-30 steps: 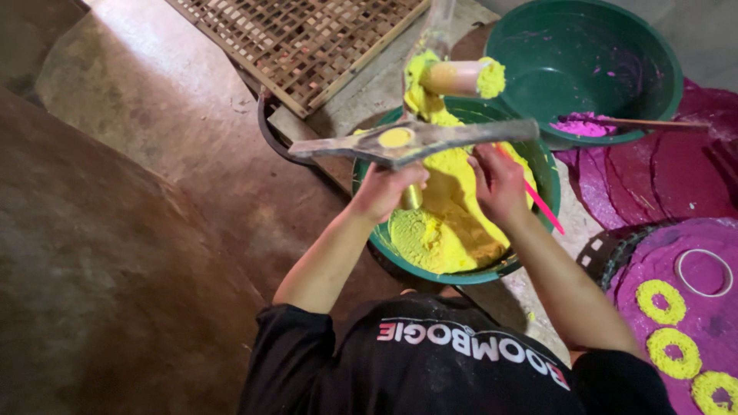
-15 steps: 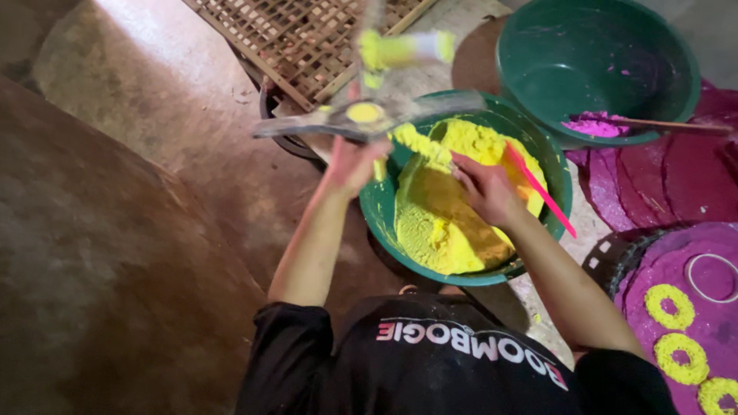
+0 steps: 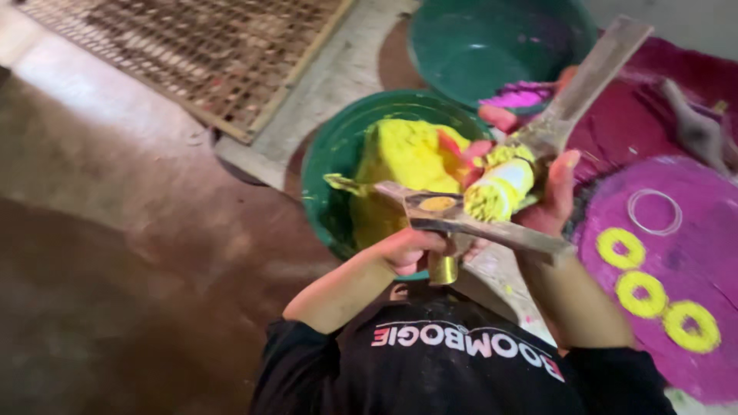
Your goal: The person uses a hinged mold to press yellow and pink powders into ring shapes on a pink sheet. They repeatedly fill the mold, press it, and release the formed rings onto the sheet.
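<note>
your left hand [image 3: 411, 250] is curling its fingers tight around the brass stem under a flat metal press tool [image 3: 461, 219], gripping it from below so the plate is sitting just above your knuckles. the tool's round hole, caked with yellow, is lying right over that hand. your right hand [image 3: 550, 196] is wrapping around the upper arm of the same tool, fingers closed on it, with the thumb side pressing against a pale plunger cylinder [image 3: 500, 188] whose end is packed with yellow paste. that cylinder is resting between your two hands, touching the right palm and just above the flat plate. the long metal handle is slanting up and away past your right fingers.

beyond the tool, a green basin [image 3: 330, 161] is holding a mound of yellow paste [image 3: 403, 157], directly behind your left hand. a second green basin [image 3: 477, 38] with pink paste is sitting farther off. to your right, three yellow rings [image 3: 657, 292] are lying on a purple round tray [image 3: 692, 230], near a clear ring.
</note>
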